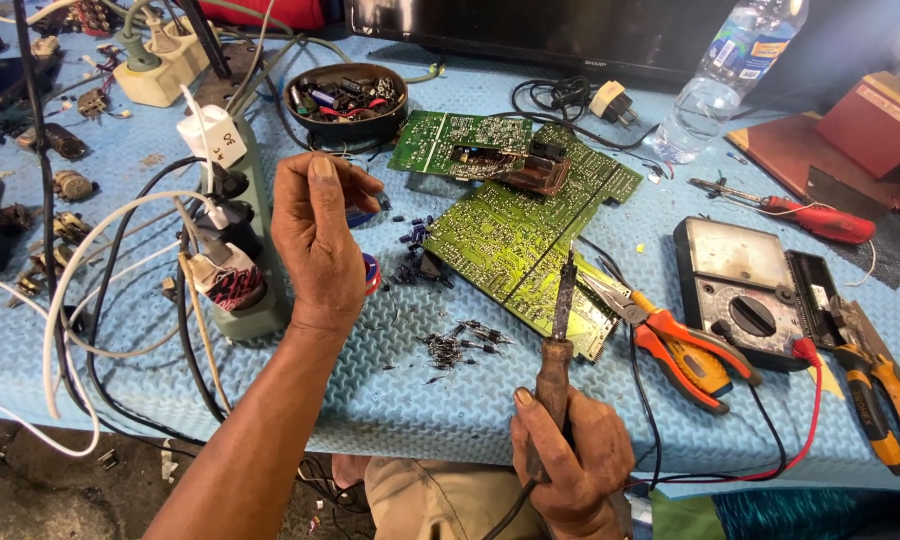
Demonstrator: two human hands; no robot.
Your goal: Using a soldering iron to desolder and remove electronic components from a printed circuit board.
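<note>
Gripping a soldering iron (560,330), right hand (570,460) overhangs the table edge (420,425).

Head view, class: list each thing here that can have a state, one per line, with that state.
Left hand: raised, fingers curled, pinching something too small to tell.
Right hand: gripping the soldering iron, tip up.
Power strip: plugs inserted.
Circuit boards: lying flat, overlapped.
Pliers: lying on the mat, jaws shut.
Water bottle: capped, partly full.
Multimeter: face up, red lead attached.
</note>
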